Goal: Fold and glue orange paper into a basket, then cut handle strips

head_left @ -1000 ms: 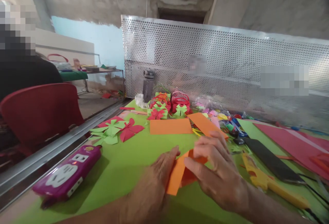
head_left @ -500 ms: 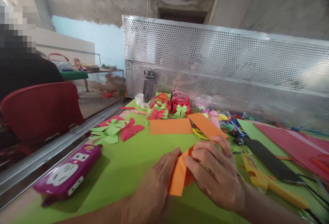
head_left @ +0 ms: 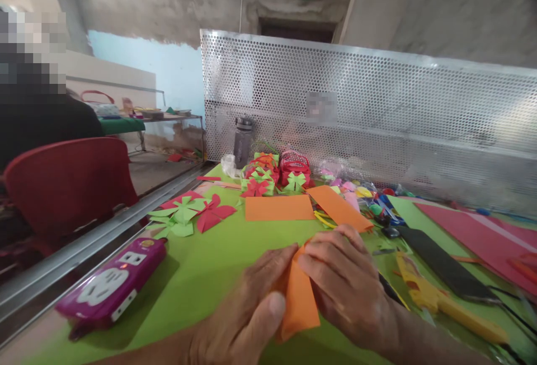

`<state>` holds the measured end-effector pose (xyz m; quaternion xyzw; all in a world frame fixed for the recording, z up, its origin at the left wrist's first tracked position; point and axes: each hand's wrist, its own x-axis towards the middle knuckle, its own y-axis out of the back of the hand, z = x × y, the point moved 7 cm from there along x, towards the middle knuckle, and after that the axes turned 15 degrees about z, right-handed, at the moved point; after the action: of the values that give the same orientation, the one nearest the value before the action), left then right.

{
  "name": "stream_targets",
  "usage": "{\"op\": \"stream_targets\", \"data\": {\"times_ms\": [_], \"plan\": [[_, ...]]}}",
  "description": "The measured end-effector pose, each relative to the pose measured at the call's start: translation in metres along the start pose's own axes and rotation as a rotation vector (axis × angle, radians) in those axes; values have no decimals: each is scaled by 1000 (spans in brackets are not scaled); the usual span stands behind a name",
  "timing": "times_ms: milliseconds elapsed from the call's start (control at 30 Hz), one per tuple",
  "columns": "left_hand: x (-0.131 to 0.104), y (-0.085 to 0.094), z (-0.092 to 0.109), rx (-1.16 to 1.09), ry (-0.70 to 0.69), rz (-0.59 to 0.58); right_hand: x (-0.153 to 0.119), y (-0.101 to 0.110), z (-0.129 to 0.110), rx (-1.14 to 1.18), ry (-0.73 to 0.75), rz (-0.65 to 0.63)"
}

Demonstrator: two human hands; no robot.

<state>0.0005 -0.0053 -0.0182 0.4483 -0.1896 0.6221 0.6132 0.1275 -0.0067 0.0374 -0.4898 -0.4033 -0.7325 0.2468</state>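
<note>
Between my two hands is a folded piece of orange paper (head_left: 298, 298), standing up from the green sheet on the table. My left hand (head_left: 255, 298) presses its left side, with the thumb against the near face. On the other side my right hand (head_left: 348, 287) has its fingers bent over the paper's upper right edge. The paper's far side and my right thumb are hidden. Beyond my hands lie a flat orange paper strip (head_left: 279, 208) and another orange strip (head_left: 339, 207), slanted to the right.
At the left is a purple power strip (head_left: 113, 284), with red and green paper flowers (head_left: 213, 213) behind it. Small paper baskets (head_left: 295, 166) and a grey bottle (head_left: 243, 141) stand at the back. On the right lie a yellow glue gun (head_left: 444, 300) and a black phone-like slab (head_left: 444, 261).
My right hand has closed in on the orange paper, its fingers lower and closer to my left hand. The paper's near end has swung right, and my left thumb now shows against it.
</note>
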Motion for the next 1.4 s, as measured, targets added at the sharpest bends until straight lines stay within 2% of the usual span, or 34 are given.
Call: {"op": "stream_targets", "data": {"times_ms": [67, 133, 300, 467, 533, 633, 833, 1033, 1167, 1400], "plan": [[0, -2, -7, 22, 80, 40, -1, -1, 0, 7, -4, -4], [5, -5, -9, 6, 149, 30, -1, -1, 0, 14, 0, -3], [18, -11, -5, -148, 261, -48, -2, -4, 0, 41, -32, -18], [16, -17, -11, -265, 400, -126, -3, -4, 2, 77, -94, 1], [16, -17, -11, -259, 394, -128, -3, -5, 4, 90, -127, -1], [16, -13, -9, -176, 323, -71, -2, -6, 6, 106, -163, 10], [11, -8, -9, -105, 193, 13, -4, -5, 5, 93, -122, -3], [11, -11, -12, -120, 198, -32, -5, -5, 4, 87, -87, -56], [17, -16, -11, -242, 228, -77, -3, -6, 4, 67, -92, -98], [22, -17, -11, -253, 174, -38, 4, -7, 2, 46, -141, -173]]}}
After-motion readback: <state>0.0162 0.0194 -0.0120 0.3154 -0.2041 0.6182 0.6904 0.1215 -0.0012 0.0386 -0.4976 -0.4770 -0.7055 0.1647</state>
